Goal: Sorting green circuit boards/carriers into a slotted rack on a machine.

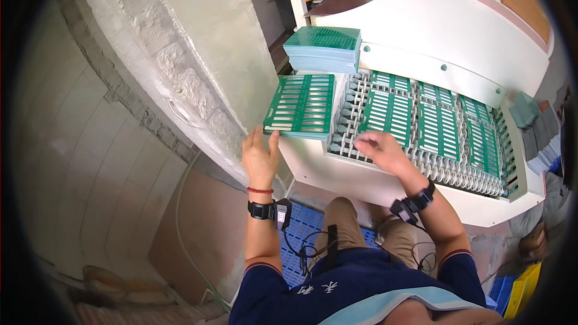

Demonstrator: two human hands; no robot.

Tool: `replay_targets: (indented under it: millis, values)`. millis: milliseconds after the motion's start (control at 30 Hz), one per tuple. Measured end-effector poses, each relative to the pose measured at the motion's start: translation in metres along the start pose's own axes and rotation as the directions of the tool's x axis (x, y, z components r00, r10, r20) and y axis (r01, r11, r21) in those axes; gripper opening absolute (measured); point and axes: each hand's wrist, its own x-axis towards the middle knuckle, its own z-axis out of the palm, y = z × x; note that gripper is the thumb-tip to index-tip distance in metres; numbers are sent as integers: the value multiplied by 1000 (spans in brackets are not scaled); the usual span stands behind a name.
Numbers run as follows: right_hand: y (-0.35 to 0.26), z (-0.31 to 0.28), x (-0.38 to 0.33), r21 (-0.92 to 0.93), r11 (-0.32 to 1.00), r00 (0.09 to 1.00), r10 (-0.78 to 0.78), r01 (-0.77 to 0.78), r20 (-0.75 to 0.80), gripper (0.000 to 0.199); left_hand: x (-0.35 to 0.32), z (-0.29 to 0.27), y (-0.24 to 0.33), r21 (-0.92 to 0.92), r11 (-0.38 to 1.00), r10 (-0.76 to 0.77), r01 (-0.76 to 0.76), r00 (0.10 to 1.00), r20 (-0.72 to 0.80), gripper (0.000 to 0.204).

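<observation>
My left hand (260,155) is at the near left corner of a green circuit board (301,103) with rows of pale slots. That board tops a low stack on the white machine's left end. Its fingers are stretched out and touch the stack's edge, the thumb apart from them. My right hand (385,151) hovers over the near left part of the roller conveyor (346,144). Its fingers are curled in, and no board shows in them. Just beyond it a slotted green board (388,115) lies on the rollers.
More green boards (438,129) lie in rows on the conveyor. A tall stack of boards (322,51) stands at the machine's far left corner. Further stacks (539,135) are at the right. A rough wall (180,66) rises close on the left. Blue slatted matting (304,222) lies below.
</observation>
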Motion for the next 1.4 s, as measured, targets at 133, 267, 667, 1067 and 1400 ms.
replay_targets:
  millis: [133,267,667,1067,1400]
  values:
    - [-21,20,44,163,978,991,130,-130,11,44,-4,-6,8,57,994,95,-95,995,-6,41]
    - [-20,37,58,361,886,955,291,-291,57,37,-12,-11,22,45,984,174,-173,985,-16,40]
    - [35,-1,-95,765,617,915,392,-185,-95,23,-104,10,69,-814,421,88,400,875,475,45]
    - [82,2,-211,770,599,833,527,-220,-172,19,-171,26,116,-113,-293,397,949,228,889,39]
    - [77,-19,-206,469,807,833,503,-357,-231,23,-171,37,117,-176,-149,155,973,199,968,25]
